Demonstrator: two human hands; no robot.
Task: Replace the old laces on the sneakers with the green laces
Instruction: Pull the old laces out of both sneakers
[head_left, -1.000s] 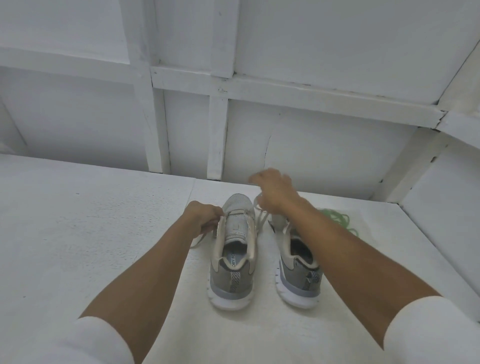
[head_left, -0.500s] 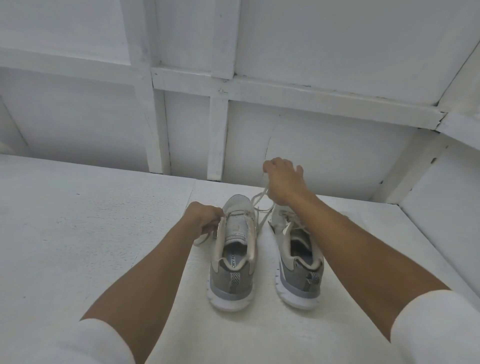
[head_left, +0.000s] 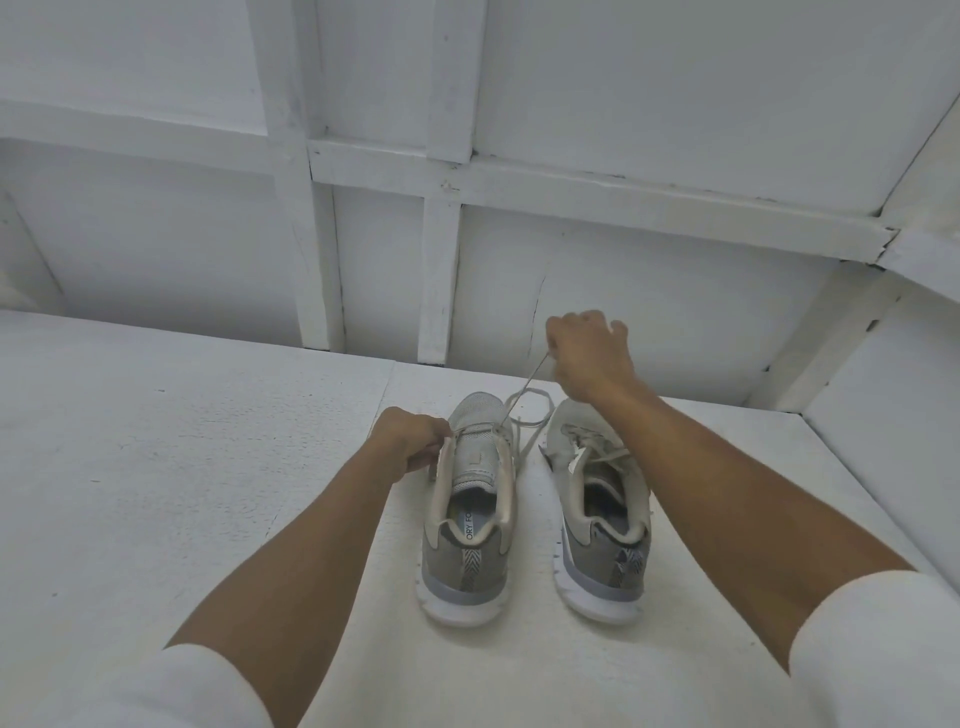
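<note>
Two grey sneakers with white soles stand side by side, heels toward me: the left sneaker (head_left: 470, 525) and the right sneaker (head_left: 602, 519). My left hand (head_left: 408, 446) grips the left sneaker's upper edge beside the tongue. My right hand (head_left: 589, 358) is raised beyond the toes, pinching the old pale lace (head_left: 522, 395), which runs taut down to the left sneaker's eyelets. The right sneaker still carries its pale lace (head_left: 597, 449). The green laces are hidden behind my right arm.
The sneakers rest on a white textured surface (head_left: 182, 467). A white panelled wall (head_left: 519, 234) rises just behind the toes, and a white side wall (head_left: 883, 441) closes in at the right.
My right hand has risen and moved back to the right, drawing the old lace out of the left sneaker. The green laces, seen one second ago, are now covered by my arm.
</note>
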